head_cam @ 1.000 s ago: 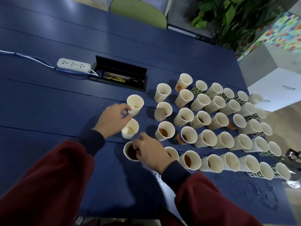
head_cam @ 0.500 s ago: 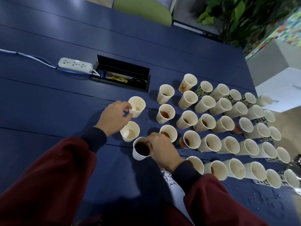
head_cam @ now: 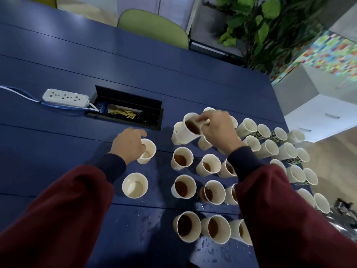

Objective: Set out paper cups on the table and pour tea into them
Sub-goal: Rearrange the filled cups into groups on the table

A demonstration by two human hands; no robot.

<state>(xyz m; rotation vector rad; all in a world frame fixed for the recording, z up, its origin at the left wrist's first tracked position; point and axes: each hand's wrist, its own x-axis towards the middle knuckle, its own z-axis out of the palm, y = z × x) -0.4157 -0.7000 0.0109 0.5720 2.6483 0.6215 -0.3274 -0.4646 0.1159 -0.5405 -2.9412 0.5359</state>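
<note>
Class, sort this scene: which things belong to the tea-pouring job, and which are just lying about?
Job: right hand holding a tilted cup of tea; left hand gripping a second cup; rows of cups.
Lying about: power strip, cable box, chair, plant.

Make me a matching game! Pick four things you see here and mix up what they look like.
Things:
1. lifted cup, in the right hand
2. standing cup, at the left hand
3. power strip
4. chair

Looks:
A. green
B. white, with sockets
C. tilted, brown tea inside
D. no brown tea inside

Pairs: 1-C, 2-D, 3-B, 4-A
</note>
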